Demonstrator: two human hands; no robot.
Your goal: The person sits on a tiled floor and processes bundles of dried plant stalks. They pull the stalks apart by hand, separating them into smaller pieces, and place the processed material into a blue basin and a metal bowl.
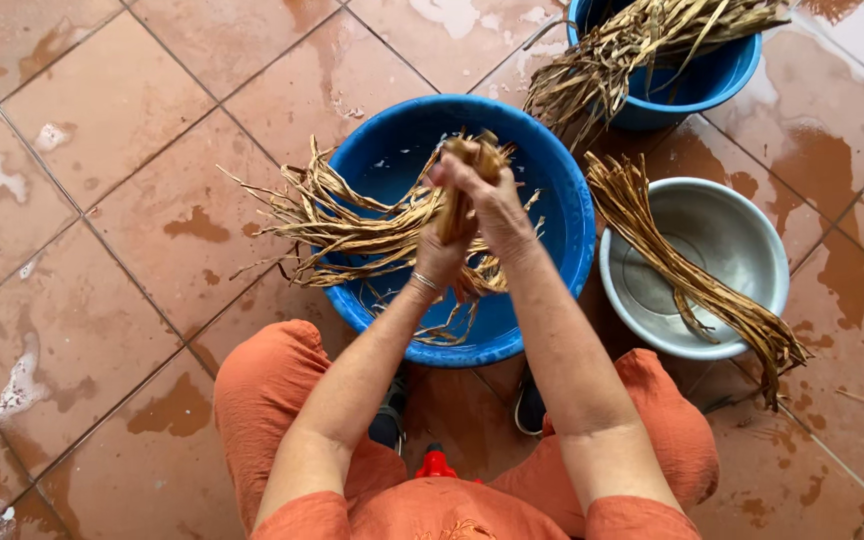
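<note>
Two bare hands wring a bundle of wet, tan dried leaf strips over a round blue plastic basin.

The right hand point(487, 195) is closed tight around the upper end of the bundle of leaf strips point(372, 235), and the left hand point(439, 255) is clenched around it just below, the two touching. The loose ends fan out to the left over the rim of the blue basin point(562, 190) onto the wet reddish tiled floor point(102, 200). Just beside it on the right sits a round grey metal bowl point(742, 240) with a second sheaf of strips point(692, 275) laid across it. A smaller blue tub point(712, 75), also full of strips, stands behind.
</note>
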